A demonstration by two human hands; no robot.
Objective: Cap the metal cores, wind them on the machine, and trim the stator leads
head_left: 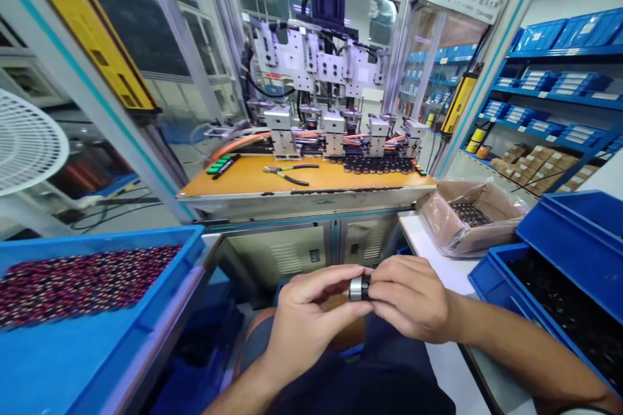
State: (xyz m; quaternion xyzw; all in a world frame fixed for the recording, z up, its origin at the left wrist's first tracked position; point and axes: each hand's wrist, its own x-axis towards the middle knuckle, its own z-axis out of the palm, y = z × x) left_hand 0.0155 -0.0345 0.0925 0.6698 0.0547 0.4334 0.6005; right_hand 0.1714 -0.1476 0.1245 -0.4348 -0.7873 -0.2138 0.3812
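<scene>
Above my lap, both hands meet around a small silver ring-shaped metal part with a black piece at its right side [359, 288]. My left hand [311, 318] pinches its silver side between thumb and fingers. From the right, my right hand [411, 298] closes its fingers over the black side, hiding some of it. Whether the black piece is fixed to the silver ring cannot be made out.
A machine with several clamping stations [333, 133] stands on an orange bench [233, 178] with pliers [287, 174] and rows of black parts [374, 165]. At left is a blue tray [97, 350] of red-black parts; at right, a carton [452, 233] and blue bins [496, 285].
</scene>
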